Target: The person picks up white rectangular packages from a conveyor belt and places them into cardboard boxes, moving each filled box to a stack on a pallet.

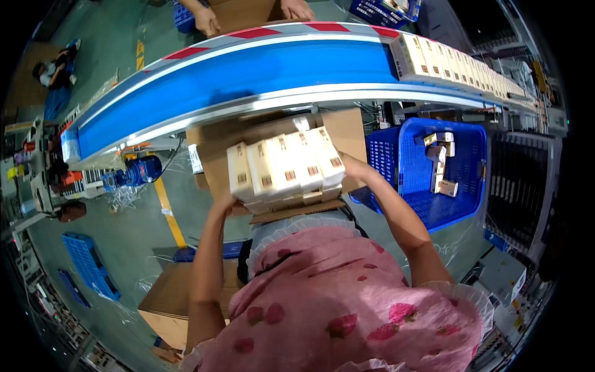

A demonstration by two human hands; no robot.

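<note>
Pink clothing point(359, 304) is lying nearest. Fingers of left hand point(227, 203) and right hand point(353, 167) are gripping white boxes point(285, 166), five on top, at one carton point(348, 129); one conveyor point(248, 71) is blocking ahead, one basket point(414, 189) rightward.

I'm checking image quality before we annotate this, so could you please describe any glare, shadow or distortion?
Head view: the upper faces of the cream cartons look bright, nearly washed out; a dark shadow falls on the blue conveyor belt; its red-and-white edge bows from fisheye distortion; the picture's corners go black.
</note>
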